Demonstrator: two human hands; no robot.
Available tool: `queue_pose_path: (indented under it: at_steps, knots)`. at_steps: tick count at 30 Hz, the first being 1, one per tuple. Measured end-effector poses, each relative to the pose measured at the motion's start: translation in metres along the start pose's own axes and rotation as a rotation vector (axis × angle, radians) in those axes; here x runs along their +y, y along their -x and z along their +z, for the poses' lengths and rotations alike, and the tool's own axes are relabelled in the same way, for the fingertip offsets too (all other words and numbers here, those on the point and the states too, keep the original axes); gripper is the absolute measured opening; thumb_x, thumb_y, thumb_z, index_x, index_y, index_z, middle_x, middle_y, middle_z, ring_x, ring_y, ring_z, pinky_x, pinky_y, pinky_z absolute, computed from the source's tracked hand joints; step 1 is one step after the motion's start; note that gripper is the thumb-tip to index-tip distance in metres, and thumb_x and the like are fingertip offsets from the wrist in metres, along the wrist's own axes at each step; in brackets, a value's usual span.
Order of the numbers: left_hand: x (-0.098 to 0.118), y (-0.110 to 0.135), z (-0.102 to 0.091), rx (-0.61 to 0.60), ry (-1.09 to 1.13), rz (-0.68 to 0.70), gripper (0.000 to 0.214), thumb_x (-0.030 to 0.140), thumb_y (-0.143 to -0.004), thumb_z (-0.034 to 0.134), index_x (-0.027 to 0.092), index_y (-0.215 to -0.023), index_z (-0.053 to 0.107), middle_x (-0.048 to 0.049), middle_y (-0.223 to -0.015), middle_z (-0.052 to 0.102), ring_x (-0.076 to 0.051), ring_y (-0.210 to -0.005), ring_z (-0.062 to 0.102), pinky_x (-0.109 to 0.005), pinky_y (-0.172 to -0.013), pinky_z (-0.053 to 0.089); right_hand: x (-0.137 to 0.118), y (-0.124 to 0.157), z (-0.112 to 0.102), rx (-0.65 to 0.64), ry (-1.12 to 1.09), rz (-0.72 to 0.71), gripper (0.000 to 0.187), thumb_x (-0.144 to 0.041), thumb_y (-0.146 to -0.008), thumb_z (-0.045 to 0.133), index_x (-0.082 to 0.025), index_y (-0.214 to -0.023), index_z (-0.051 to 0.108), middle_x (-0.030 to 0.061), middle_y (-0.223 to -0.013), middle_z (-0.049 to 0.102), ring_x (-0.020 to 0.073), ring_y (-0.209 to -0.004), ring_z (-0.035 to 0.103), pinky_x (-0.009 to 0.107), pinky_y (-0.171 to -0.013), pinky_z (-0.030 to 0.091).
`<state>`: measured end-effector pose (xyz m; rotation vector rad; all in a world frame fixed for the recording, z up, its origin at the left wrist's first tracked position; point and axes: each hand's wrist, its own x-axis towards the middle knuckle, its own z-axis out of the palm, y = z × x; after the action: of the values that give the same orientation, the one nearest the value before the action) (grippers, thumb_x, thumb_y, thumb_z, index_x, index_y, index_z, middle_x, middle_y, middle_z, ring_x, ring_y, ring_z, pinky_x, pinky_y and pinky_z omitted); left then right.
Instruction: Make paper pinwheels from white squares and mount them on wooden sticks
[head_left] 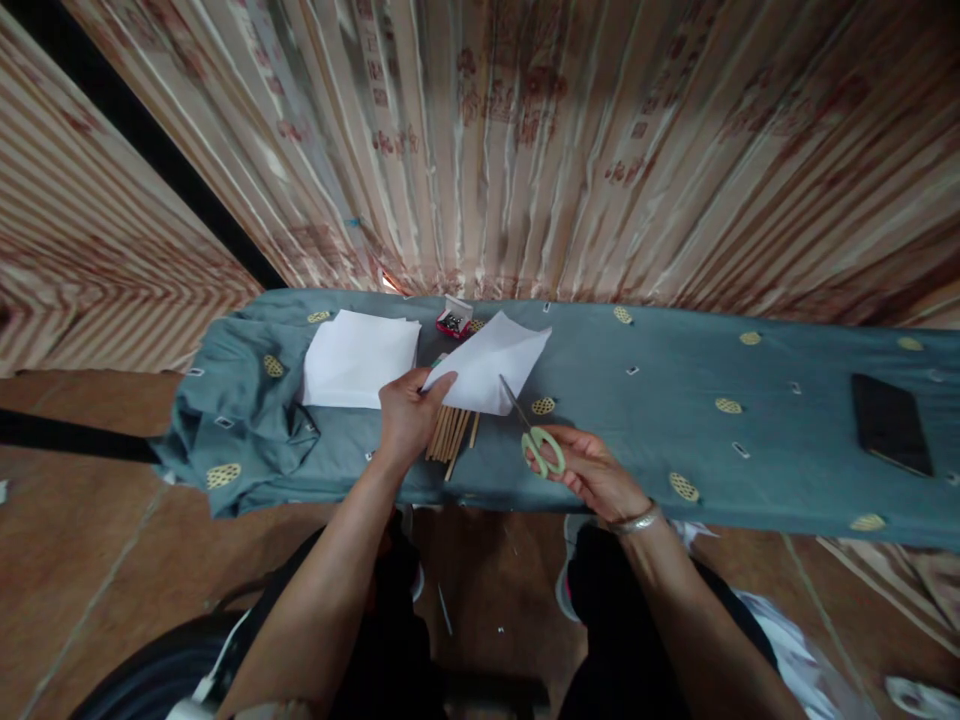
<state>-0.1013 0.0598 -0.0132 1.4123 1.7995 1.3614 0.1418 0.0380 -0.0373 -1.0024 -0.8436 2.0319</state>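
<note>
My left hand point(409, 412) is closed on the near corner of a white paper sheet point(491, 370), holding it slightly lifted over a bundle of thin wooden sticks point(451, 432). My right hand point(592, 468) grips scissors with pale green handles point(541, 448); their blades point up toward the sheet's right edge. A stack of white paper point(360, 358) lies to the left of the held sheet. All of this sits on a narrow table under a grey-blue cloth point(660, 410).
A small pink box point(454, 318) holding small dark items stands behind the papers. A dark phone point(891, 422) lies at the far right of the table. A striped curtain hangs behind. My knees and brown floor tiles are below the table's front edge.
</note>
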Motion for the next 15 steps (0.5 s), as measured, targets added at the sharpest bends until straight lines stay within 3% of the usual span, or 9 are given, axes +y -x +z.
queue_pose_path:
  at_steps: [6, 11, 15]
  knots:
    - [-0.002, -0.004, -0.006, 0.034, 0.099, -0.07, 0.031, 0.043, -0.071, 0.066, 0.013, -0.061, 0.066, 0.0022, -0.053, 0.054, -0.012, -0.055, 0.045, -0.023, -0.052, 0.035, -0.007, 0.007, -0.005, 0.045, -0.055, -0.068, 0.036, -0.038, -0.058, 0.091, -0.022, -0.088, 0.079, 0.0038, -0.077, 0.077, 0.0118, -0.066, 0.07, 0.016, -0.056, 0.054]
    - [-0.005, -0.008, -0.01, 0.069, 0.25, -0.112, 0.035, 0.046, -0.067, 0.07, 0.011, -0.069, 0.072, -0.0016, -0.062, 0.064, -0.015, -0.061, 0.051, -0.026, -0.058, 0.042, -0.011, 0.01, -0.012, 0.077, -0.04, -0.07, 0.036, -0.037, -0.063, 0.088, -0.024, -0.094, 0.077, 0.0041, -0.078, 0.075, 0.0089, -0.06, 0.065, 0.008, -0.036, 0.036]
    - [-0.008, -0.012, -0.01, 0.112, 0.289, -0.128, 0.031, 0.043, -0.064, 0.072, 0.013, -0.063, 0.07, -0.0003, -0.059, 0.061, -0.013, -0.059, 0.048, -0.026, -0.057, 0.041, -0.009, 0.011, -0.013, 0.15, 0.011, -0.087, 0.036, -0.038, -0.06, 0.09, -0.021, -0.089, 0.076, 0.004, -0.076, 0.074, 0.0097, -0.059, 0.064, 0.013, -0.042, 0.043]
